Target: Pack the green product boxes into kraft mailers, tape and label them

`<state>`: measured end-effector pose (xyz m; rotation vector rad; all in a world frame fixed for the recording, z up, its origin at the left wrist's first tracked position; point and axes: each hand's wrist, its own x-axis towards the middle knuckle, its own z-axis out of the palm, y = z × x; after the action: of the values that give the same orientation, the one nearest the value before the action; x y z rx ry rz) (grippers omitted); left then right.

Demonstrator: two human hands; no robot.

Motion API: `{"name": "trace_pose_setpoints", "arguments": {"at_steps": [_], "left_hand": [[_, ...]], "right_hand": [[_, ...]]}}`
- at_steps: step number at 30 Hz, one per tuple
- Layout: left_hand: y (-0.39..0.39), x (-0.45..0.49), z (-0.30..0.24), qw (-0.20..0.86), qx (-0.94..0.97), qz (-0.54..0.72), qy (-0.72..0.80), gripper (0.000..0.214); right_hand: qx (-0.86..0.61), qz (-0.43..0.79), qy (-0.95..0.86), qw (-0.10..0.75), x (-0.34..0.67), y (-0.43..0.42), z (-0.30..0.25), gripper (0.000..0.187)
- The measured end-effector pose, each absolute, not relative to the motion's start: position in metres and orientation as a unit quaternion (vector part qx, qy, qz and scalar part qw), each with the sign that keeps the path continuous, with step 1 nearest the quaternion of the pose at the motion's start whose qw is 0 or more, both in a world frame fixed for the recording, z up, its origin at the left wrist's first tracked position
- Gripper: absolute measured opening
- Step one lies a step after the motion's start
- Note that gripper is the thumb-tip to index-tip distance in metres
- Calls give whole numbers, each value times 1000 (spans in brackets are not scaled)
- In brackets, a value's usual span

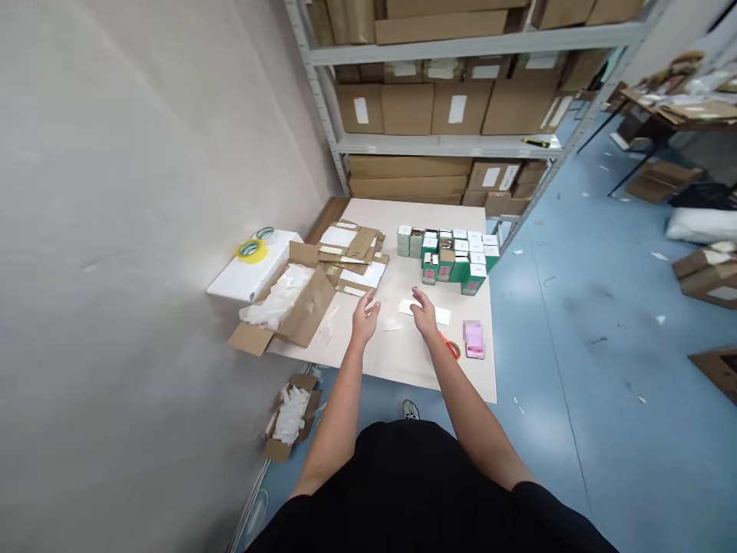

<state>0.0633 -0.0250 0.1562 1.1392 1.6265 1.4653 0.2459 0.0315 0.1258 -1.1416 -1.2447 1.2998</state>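
1. The right grip [424, 313] is open, fingers loosely spread and pointing away from the person. It has hold of nothing.
2. The left grip [365, 315] is also open and empty, palm turned toward the right grip, above the bare table [403, 361].
3. A white slip [442, 316] lies flat on the table directly under the right grip. Its ends stick out on both sides of the fingers.
4. The slip's long axis runs crosswise to the right grip's fingers, left to right, its right end a little nearer the person.
5. Whether the right grip's fingertips touch the slip cannot be told.
6. Orange-handled scissors [452, 348] lie just right of the right wrist, with a pink flat thing [474, 339] beside them.
7. Beyond the right grip stands a block of green and white boxes [449, 257].
8. Left of the left grip is an open carton [311, 307] with white bags inside. Flattened cardboard [351, 257] lies beyond that grip.
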Motion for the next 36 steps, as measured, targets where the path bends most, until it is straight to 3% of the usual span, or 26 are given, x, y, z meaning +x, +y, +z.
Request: {"name": "trace_pose_setpoints", "arguments": {"at_steps": [6,10,16,21,24,30,36], "left_hand": [[-3,85,126,399,440,498,632,48],[-6,79,107,482,439,447,613,41],[0,62,78,525,424,407,616,44],[25,48,64,567,449,369,584,45],[36,28,62,580,480,339,564,42],[53,-16,72,570,529,306,549,40],[76,-8,130,535,642,276,476,36]], "right_hand": [[-588,475,-453,472,305,36,71,56],[-700,417,-416,403,335,20,15,50],[-778,404,-385,287,342,-30,-49,19],[-821,363,-368,241,309,-43,-65,31],[-852,374,-300,209,288,-39,-64,25],[-803,431,-280,302,243,-45,-41,24],[-650,459,-410,445,202,-43,21,40]]}}
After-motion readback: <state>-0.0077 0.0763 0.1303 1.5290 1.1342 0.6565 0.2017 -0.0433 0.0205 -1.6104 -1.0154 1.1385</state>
